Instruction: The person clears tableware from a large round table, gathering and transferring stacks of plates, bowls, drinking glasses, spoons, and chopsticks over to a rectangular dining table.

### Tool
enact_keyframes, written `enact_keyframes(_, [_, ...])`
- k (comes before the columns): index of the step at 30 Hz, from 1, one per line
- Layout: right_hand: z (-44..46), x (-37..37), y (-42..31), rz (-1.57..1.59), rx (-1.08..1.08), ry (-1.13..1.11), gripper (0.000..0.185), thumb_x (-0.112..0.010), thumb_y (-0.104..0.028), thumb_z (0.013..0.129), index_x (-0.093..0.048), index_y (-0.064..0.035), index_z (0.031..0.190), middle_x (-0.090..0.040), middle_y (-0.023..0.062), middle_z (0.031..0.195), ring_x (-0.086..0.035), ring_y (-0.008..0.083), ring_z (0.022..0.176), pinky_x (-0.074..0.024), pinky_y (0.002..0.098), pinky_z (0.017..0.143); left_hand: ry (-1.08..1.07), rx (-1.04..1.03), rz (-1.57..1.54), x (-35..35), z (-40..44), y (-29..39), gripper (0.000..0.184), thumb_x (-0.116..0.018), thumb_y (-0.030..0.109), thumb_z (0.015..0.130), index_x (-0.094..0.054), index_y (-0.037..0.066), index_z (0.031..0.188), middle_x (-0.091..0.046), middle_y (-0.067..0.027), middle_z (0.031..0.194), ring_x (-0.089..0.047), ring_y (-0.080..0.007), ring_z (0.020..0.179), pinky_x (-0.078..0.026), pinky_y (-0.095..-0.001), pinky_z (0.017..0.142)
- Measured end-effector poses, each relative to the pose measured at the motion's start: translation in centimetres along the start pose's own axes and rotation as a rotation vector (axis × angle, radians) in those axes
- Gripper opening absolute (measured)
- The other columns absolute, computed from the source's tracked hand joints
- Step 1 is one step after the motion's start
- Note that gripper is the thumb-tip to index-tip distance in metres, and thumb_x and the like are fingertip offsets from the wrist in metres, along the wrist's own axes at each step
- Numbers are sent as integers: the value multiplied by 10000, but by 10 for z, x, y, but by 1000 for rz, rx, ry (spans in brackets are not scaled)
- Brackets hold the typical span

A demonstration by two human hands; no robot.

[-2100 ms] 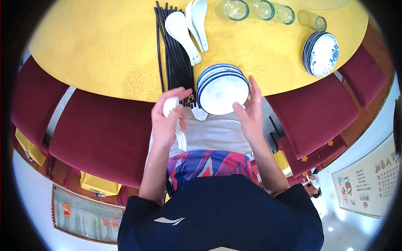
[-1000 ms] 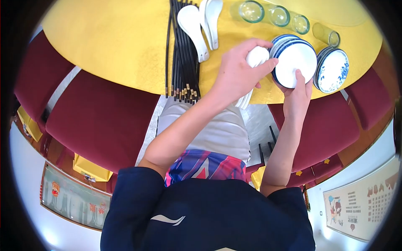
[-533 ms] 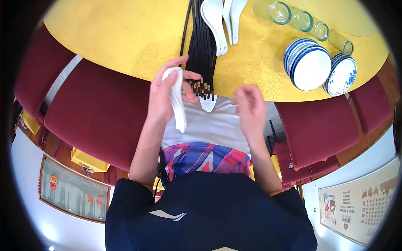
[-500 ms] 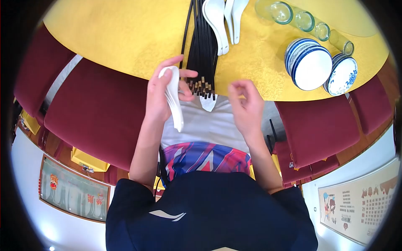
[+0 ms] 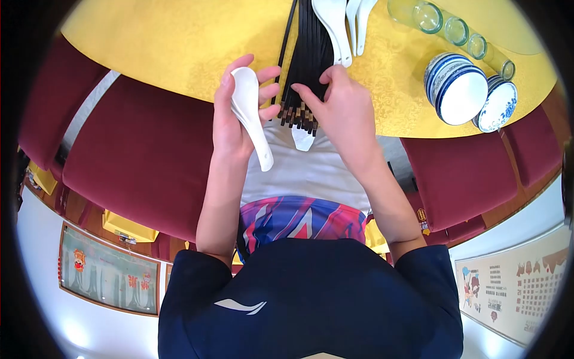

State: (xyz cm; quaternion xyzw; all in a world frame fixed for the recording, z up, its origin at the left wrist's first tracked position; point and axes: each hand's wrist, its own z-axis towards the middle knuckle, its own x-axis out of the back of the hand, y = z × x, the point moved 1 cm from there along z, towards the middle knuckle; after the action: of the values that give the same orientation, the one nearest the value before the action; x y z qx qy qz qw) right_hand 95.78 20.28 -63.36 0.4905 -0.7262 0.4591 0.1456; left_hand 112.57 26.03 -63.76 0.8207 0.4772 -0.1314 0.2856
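My left hand (image 5: 230,122) holds a small stack of white soup spoons (image 5: 251,119), bowls up and handles slanting down toward me. Its thumb is at the stack's left side, and the other fingers show apart on the right. My right hand (image 5: 350,107) reaches over a bundle of black chopsticks (image 5: 305,54), thumb and forefinger apart with nothing visible between them. The forefinger is close to the handle ends of more white spoons (image 5: 332,27) on the table; whether it touches them I cannot tell. A white pointed piece (image 5: 303,140) shows under the chopstick ends.
Stacked blue-and-white bowls (image 5: 460,96) and patterned dishes (image 5: 497,105) are on the yellow tablecloth (image 5: 167,48) at right. Several glass tumblers (image 5: 457,30) lie in a row behind them. Dark red chairs (image 5: 137,155) flank me on both sides.
My right hand has moved up and inward, over the chopsticks toward the spoons on the table. The spoons in my left hand have turned, showing more of the top bowl.
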Motion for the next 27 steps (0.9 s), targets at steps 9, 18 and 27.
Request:
enact_keyframes(9, [8, -7, -15, 22, 39, 29, 399, -740, -307, 799, -511, -4, 921, -634, 148, 702, -654, 326, 626, -517, 389, 522, -22, -4, 14, 4, 6, -4, 525, -459, 406, 973, -365, 46, 1343, -573, -248, 1158, -669, -228, 885, -620, -315, 647])
enact_keyframes(18, [11, -5, -14, 52, 53, 68, 388, -719, -311, 821, -506, -11, 940, -627, 165, 714, -645, 343, 637, -511, 408, 539, 54, -41, 159, 13, 7, 4, 500, -469, 377, 985, -377, 58, 1360, -532, -254, 1232, -653, -202, 945, -601, -266, 649])
enact_keyframes(27, [-72, 14, -38, 658, -46, -422, 309, -585, -295, 933, -564, 12, 914, -576, 100, 619, -586, 168, 528, -435, 309, 500, 3, -180, 71, -8, -41, 10, 444, -420, 346, 1013, -374, 49, 1340, -533, -244, 1227, -588, -292, 1118, -515, -371, 947])
